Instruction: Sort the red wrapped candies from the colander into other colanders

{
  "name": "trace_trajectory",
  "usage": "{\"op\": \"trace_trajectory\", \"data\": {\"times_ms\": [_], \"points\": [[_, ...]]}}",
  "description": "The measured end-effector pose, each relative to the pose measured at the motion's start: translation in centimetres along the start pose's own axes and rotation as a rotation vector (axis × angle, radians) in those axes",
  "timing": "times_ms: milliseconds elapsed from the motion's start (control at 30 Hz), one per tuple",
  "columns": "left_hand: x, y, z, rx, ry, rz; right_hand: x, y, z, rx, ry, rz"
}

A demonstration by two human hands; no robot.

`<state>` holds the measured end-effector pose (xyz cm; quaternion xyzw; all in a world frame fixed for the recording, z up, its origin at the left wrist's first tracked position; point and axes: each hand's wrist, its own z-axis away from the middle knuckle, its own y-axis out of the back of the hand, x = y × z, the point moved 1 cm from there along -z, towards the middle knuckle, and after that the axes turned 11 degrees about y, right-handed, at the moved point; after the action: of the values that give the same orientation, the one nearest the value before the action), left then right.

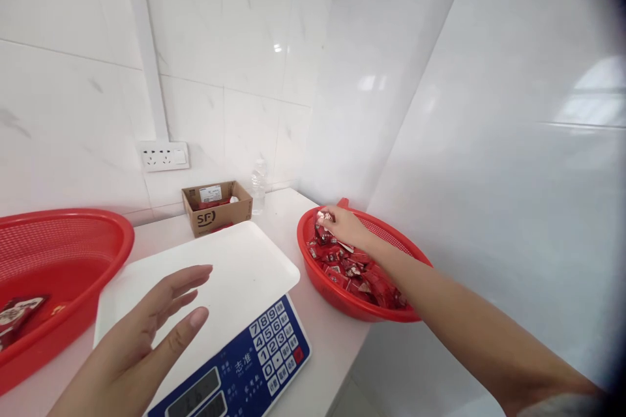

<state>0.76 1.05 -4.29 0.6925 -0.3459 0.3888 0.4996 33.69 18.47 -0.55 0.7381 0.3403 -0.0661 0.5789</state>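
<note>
My right hand point(343, 227) reaches into the red plastic basket point(320, 280) on the right, its fingers closed on a small red packet point(325, 220) with white print. Many similar red packets point(359, 273) lie loosely under it in that basket. Over the white weighing pan point(244, 260) of the digital scale point(259, 365) hovers my left hand point(161, 326), fingers apart and nothing in it. The scale's blue front panel carries number keys and a display, partly cut off at the bottom edge.
Another red basket point(105, 234) stands at the left with a red packet point(19, 316) in it. Behind the scale are an open cardboard box point(225, 212) and a clear plastic bottle point(259, 186). Tiled walls with a socket point(164, 156) border the white table point(337, 339).
</note>
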Motion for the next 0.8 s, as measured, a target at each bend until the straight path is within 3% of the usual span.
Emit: {"op": "trace_trajectory", "data": {"times_ms": [100, 267, 400, 533, 800], "points": [[0.2, -0.1, 0.1, -0.095, 0.061, -0.002, -4.4, -0.3, 0.7, -0.007, 0.062, -0.205], [2.3, -0.2, 0.5, -0.134, 0.146, 0.037, -11.7, -3.4, 2.5, -0.209, 0.172, -0.574], [3.6, -0.1, 0.3, -0.172, 0.122, 0.091, -15.5, -6.0, 3.7, -0.355, 0.297, -0.805], [3.6, 0.5, 0.2, -0.153, 0.079, 0.181, -17.7, -7.5, 4.4, -0.433, 0.383, -0.867], [3.6, 1.5, 0.1, -0.017, 0.081, 0.383, -18.3, -7.4, 4.5, -0.426, 0.276, -0.939]]}}
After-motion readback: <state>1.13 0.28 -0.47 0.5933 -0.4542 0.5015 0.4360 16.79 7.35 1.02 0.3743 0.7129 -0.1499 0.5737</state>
